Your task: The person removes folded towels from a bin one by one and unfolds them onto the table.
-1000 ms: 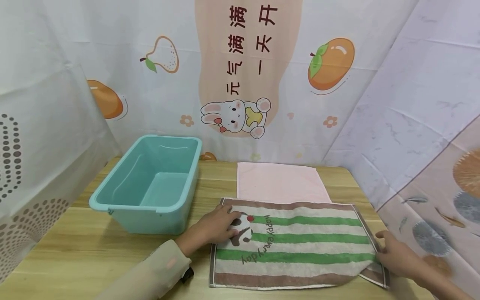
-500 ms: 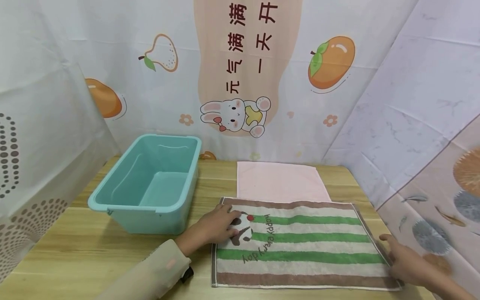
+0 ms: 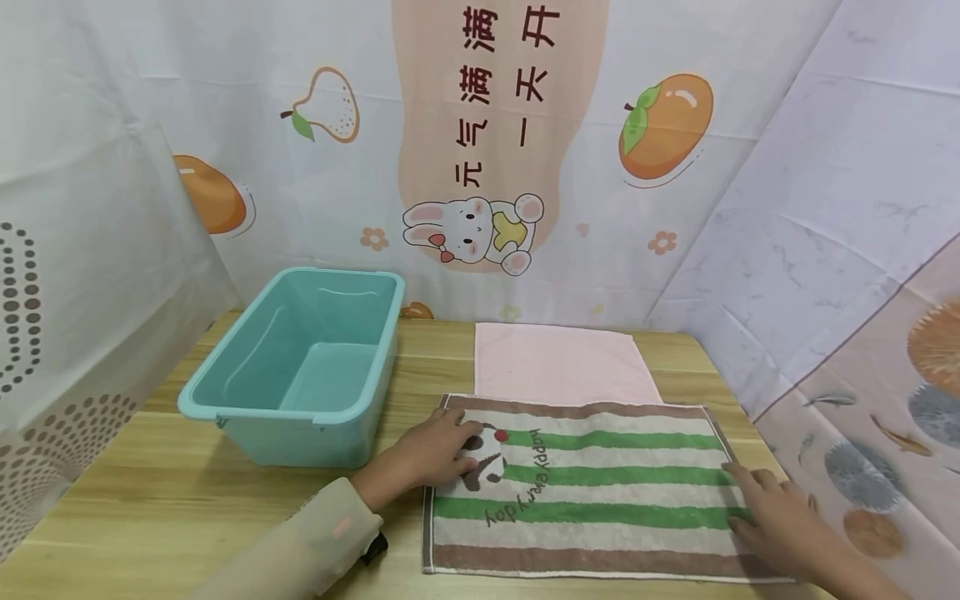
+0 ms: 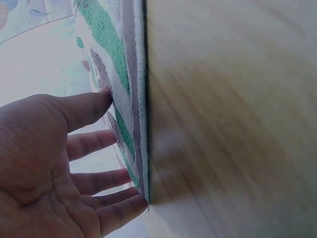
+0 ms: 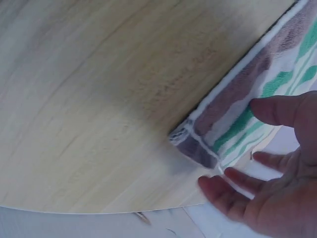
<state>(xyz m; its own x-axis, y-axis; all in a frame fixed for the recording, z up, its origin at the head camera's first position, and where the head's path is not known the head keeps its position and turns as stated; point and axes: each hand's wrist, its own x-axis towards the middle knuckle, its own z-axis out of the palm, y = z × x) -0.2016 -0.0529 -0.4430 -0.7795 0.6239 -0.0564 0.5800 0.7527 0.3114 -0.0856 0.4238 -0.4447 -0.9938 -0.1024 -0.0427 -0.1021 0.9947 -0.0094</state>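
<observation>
A striped towel (image 3: 600, 496) in green, white and brown lies flat on the wooden table, with a panda face and the words "happy every day" at its left end. My left hand (image 3: 438, 450) rests on that end; in the left wrist view its fingertips (image 4: 121, 138) touch the cloth, fingers fairly straight. At the towel's right edge lies my right hand (image 3: 783, 521), fingers spread and extended. The right wrist view shows its thumb on the towel (image 5: 237, 106) and the other fingers near the corner. Behind the striped towel a pink cloth (image 3: 562, 362) lies flat, its front edge covered.
A teal plastic tub (image 3: 322, 417) stands at the left of the wooden table (image 3: 187, 517), with nothing seen inside. Printed curtains (image 3: 300, 192) hang behind the table and along both sides. A small black object (image 3: 375, 550) shows beside the left sleeve.
The towel's near right corner, folded under one second ago, now lies spread out. My right hand moved from that corner inward onto the right edge. My left hand stayed in place.
</observation>
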